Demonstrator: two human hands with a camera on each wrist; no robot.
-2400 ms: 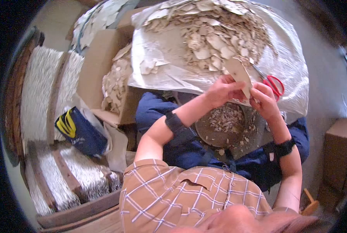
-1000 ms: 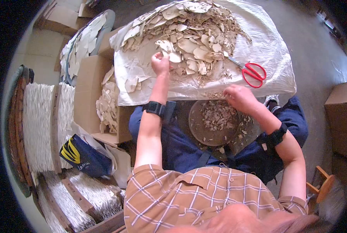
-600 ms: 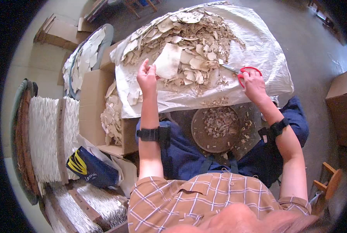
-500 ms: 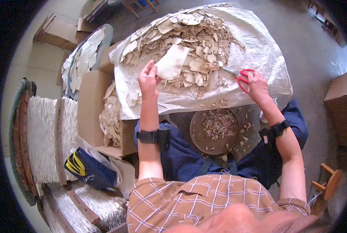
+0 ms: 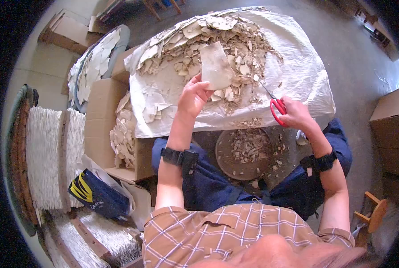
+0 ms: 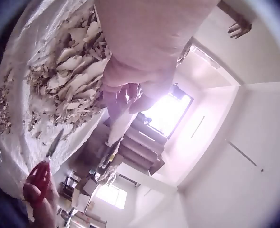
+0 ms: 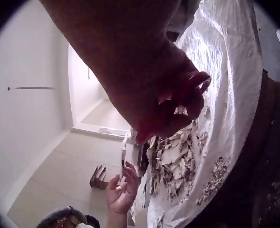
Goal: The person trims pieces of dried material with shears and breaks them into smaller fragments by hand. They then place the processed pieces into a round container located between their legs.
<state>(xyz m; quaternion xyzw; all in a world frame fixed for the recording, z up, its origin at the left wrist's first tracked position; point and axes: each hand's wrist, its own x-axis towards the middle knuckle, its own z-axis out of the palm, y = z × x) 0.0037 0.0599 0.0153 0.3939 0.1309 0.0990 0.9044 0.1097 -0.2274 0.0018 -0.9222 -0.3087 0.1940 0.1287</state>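
Observation:
My left hand pinches a broad, thin, cream-coloured flat piece by its lower left edge. The piece is raised over the heap of similar dry flakes, its surface facing the head camera. To the right, my right hand grips the red-handled scissors, their blades pointing up and left toward the piece but apart from it. In the left wrist view the piece shows nearly edge-on below the fingers, and the scissors' blade stands out from the right hand. The right wrist view shows that hand dark, hiding most of the scissors.
A white plastic sheet lies under the heap. Below its front edge, between the knees, is a round pan of small scraps. At left stand an open cardboard box of flakes, a blue bag and stacked white pieces.
Both hands held a narrower piece at first. My left hand then took this broader piece from the heap and brought it rightward; my right hand lifted the scissors from the sheet.

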